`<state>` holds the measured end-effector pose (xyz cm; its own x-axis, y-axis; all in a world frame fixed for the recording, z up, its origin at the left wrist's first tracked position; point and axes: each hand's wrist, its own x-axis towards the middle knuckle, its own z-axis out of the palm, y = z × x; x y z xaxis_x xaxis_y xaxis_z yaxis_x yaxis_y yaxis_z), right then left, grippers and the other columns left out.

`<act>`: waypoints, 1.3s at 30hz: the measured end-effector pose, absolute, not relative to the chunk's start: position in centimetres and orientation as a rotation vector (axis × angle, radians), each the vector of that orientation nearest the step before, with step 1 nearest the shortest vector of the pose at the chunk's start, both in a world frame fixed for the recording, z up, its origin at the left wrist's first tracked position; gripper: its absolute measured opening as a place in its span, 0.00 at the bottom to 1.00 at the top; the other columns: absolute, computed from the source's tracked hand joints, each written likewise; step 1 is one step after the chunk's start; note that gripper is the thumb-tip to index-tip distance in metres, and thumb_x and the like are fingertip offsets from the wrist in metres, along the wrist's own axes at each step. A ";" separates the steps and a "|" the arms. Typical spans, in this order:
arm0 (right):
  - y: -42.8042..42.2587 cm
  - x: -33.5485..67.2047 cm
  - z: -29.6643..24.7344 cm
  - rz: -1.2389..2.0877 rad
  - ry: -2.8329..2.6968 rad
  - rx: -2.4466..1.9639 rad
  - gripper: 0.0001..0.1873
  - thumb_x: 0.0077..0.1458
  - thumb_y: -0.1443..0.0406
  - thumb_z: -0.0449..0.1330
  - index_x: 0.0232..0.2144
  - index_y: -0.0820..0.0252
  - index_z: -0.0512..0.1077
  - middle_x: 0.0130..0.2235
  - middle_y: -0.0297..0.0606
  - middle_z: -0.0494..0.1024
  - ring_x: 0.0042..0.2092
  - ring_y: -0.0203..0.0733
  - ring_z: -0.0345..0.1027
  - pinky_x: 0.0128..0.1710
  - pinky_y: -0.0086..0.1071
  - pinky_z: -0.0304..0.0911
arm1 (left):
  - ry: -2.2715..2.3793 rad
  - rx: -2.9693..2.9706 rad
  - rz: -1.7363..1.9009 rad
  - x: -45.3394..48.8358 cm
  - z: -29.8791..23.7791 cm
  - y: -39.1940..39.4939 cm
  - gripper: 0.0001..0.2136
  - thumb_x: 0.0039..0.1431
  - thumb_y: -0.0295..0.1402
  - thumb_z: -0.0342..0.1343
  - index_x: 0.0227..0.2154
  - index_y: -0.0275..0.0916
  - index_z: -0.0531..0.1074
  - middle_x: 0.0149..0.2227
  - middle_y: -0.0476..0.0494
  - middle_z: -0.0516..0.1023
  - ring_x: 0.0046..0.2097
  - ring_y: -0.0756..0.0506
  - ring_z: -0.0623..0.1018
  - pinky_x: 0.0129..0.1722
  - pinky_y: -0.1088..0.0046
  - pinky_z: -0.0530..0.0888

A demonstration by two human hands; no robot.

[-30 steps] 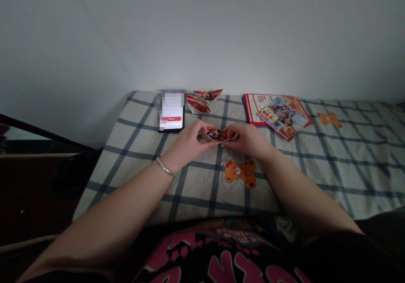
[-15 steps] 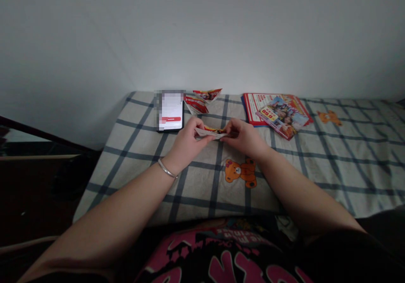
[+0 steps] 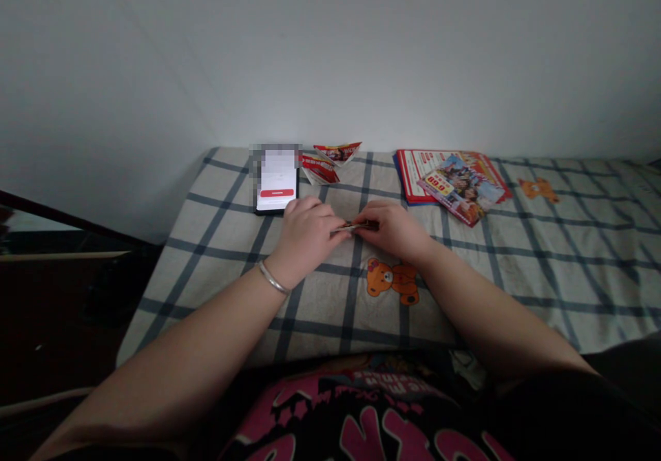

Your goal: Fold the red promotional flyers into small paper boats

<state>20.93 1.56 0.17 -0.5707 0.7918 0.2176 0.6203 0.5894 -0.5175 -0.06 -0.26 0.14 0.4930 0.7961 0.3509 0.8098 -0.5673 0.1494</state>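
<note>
Between my two hands is a small folded paper flyer [image 3: 352,227], seen nearly edge-on, with most of it covered by my fingers. My left hand [image 3: 308,234], a silver bangle at its wrist, pinches the flyer's left end. The right end is gripped in my right hand [image 3: 391,230], fingers curled over it. Two folded red paper pieces, a nearer one [image 3: 321,169] and a farther one [image 3: 338,152], stand on the cloth just beyond my hands, close to the wall.
A phone [image 3: 277,182] with a lit screen lies behind my left hand. To the right, a stack of red-and-white flyers [image 3: 410,172] has a colourful flyer [image 3: 467,189] on top. Beneath everything is a checked cloth [image 3: 320,303] with bear prints, backed by a pale wall [image 3: 361,55].
The flyer between my hands has turned flatter and now shows only a thin edge. My left hand has rolled over it, and both hands have come closer together.
</note>
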 end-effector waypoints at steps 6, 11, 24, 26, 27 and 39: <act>1.4 20.3 0.7 0.427 -2.552 -1.178 0.06 0.58 0.69 0.60 0.30 0.62 0.78 0.34 0.40 0.77 0.37 0.40 0.68 0.38 0.32 0.59 | -1.401 -2.715 -0.520 0.5 -0.1 -0.3 0.07 0.61 0.38 0.61 0.31 0.42 0.79 0.34 0.45 0.80 0.42 0.39 0.73 0.40 0.61 0.64; 1.5 20.4 0.7 0.412 -2.554 -1.222 0.07 0.57 0.68 0.60 0.27 0.61 0.75 0.31 0.38 0.75 0.34 0.39 0.66 0.34 0.31 0.55 | -1.433 -2.719 -0.511 0.4 0.2 -0.2 0.07 0.62 0.37 0.61 0.30 0.42 0.79 0.33 0.46 0.81 0.40 0.40 0.74 0.38 0.62 0.63; 2.3 23.6 1.6 0.442 -2.698 -1.237 0.08 0.60 0.64 0.59 0.32 0.57 0.78 0.36 0.37 0.78 0.35 0.39 0.69 0.32 0.31 0.57 | -1.507 -2.711 -0.262 -1.1 1.7 -0.1 0.08 0.64 0.34 0.57 0.33 0.41 0.80 0.33 0.44 0.80 0.39 0.40 0.77 0.34 0.64 0.65; 2.5 23.9 1.8 0.462 -2.723 -1.203 0.09 0.61 0.66 0.57 0.33 0.57 0.79 0.37 0.38 0.79 0.37 0.40 0.70 0.34 0.31 0.60 | -1.518 -2.718 -0.224 -1.0 2.0 -0.2 0.09 0.64 0.33 0.55 0.33 0.40 0.80 0.33 0.44 0.80 0.38 0.40 0.78 0.34 0.65 0.65; 2.5 24.0 1.9 0.466 -2.731 -1.199 0.10 0.61 0.66 0.57 0.34 0.57 0.79 0.37 0.38 0.79 0.38 0.40 0.71 0.35 0.31 0.61 | -1.527 -2.721 -0.210 -1.0 2.1 -0.1 0.09 0.64 0.32 0.54 0.33 0.40 0.80 0.33 0.44 0.80 0.38 0.40 0.78 0.34 0.65 0.65; 2.5 24.4 1.9 0.614 -2.597 -1.255 0.20 0.58 0.74 0.50 0.48 0.58 0.76 0.38 0.38 0.82 0.39 0.42 0.74 0.40 0.32 0.65 | -1.474 -2.856 -0.394 -1.8 0.9 0.8 0.19 0.65 0.22 0.47 0.54 0.41 0.74 0.41 0.41 0.81 0.42 0.42 0.79 0.42 0.66 0.74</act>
<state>24.36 2.53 1.88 -0.6227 0.7824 -0.0068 0.7026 0.5553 -0.4450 -1.79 0.81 0.86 0.5568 0.8129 0.1705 0.7895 -0.5818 0.1956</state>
